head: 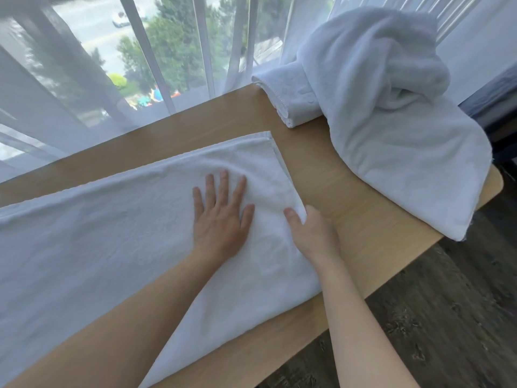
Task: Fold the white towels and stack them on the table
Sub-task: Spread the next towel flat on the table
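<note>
A long white towel (pixel 117 233), stretching leftward across the wooden table (pixel 349 191), is being pinned by the flat, spread left hand (pixel 219 217) while its right end is being pinched by the right hand (pixel 310 233).

A spread towel (pixel 112 233) lies on the table (pixel 349 191), a folded towel (pixel 282 91) behind it to the right, seemingly partly under a crumpled towel (pixel 391 130).

Head view, angled down, close over table (pixel 349 191)
</note>
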Available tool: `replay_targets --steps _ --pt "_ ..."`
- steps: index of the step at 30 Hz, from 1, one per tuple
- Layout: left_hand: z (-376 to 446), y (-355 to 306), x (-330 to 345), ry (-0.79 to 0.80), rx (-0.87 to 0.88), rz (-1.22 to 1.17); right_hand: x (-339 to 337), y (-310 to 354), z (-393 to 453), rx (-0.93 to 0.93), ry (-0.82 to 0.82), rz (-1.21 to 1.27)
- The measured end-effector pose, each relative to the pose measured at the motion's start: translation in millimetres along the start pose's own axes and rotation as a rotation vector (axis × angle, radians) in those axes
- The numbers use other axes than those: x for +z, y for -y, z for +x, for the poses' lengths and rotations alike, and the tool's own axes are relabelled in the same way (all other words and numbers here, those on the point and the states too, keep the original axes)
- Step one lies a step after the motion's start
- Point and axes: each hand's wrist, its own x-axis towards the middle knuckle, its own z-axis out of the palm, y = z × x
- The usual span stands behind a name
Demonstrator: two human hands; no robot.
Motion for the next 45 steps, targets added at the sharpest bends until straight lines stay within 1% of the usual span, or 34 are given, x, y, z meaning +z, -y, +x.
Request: replay_targets --steps 3,7,9,11,13,16,19,23,25,27,29,31,32,33,35,37,39,41,45 --pt "46.4 0.5 -7.8 0.01 0.063 0.005 0.9 -3.1 -6.1 0.032 -0.064 -0.081" --pt "97.9 3.9 -16.7 0.015 0.089 0.03 15.3 -9.6 -19.2 -0.025 -0.24 -0.248" --pt "111.7 0.7 -19.5 -0.057 0.068 -0.087 18.8 -10.4 -21.0 -0.048 -0.284 -0.297" --pt "117.0 -3.2 -22.1 -0.186 0.046 -0.253 18.9 -11.6 -18.5 -0.042 -0.278 -0.295" --pt "120.0 -6.4 -25.9 -0.288 0.055 -0.353 17.1 -12.3 -18.1 -0.039 -0.257 -0.263" --pt "128.0 -6.8 -33.6 -0.351 0.121 -0.464 11.3 -15.3 -17.1 -0.02 -0.222 -0.206" --pt "137.6 -6.7 -37.4 -0.431 0.157 -0.51 4.8 -17.1 -14.8 -0.074 -0.293 -0.229" --pt "153.1 -11.9 -25.6 -0.37 0.107 -0.465 2.9 -22.2 -4.5 -0.126 -0.375 -0.35" --pt "157.9 -14.3 -24.0 -0.363 0.099 -0.451 4.2 -23.0 0.6 -0.172 -0.449 -0.373" --pt "154.8 -14.3 -29.7 -0.366 0.08 -0.48 5.2 -20.7 2.2 -0.181 -0.481 -0.387" --pt "134.9 -11.1 -36.2 -0.403 0.065 -0.526 6.5 -17.0 2.1 -0.168 -0.526 -0.389" --pt "92.2 -4.8 -34.8 -0.426 0.08 -0.485 10.3 -6.1 1.2 -0.195 -0.584 -0.389" --pt "65.9 1.4 -31.2 -0.405 0.089 -0.423 16.1 3.0 -1.1 -0.255 -0.578 -0.383" --pt "39.5 10.6 -26.6 -0.368 0.078 -0.344 25.1 14.3 -4.8 -0.348 -0.533 -0.367" --pt "-3.3 34.6 -17.8 -0.281 -0.008 -0.188 51.4 37.5 -13.6 -0.556 -0.353 -0.353" --pt "-28.0 55.1 -13.9 -0.208 -0.161 -0.075 74.5 49.3 -18.4 -0.717 -0.138 -0.418" --pt "-32.4 63.8 -13.1 -0.145 -0.249 -0.024 79.5 49.8 -1.0 -0.812 -0.028 -0.53" --pt "-30.2 63.7 -11.8 -0.12 -0.249 0.005 71.7 48.5 25.3 -0.814 -0.012 -0.602" --pt "-27.5 66.1 -7.2 -0.111 -0.25 0.023 56.6 61.0 68.0 -0.566 -0.087 -0.639"
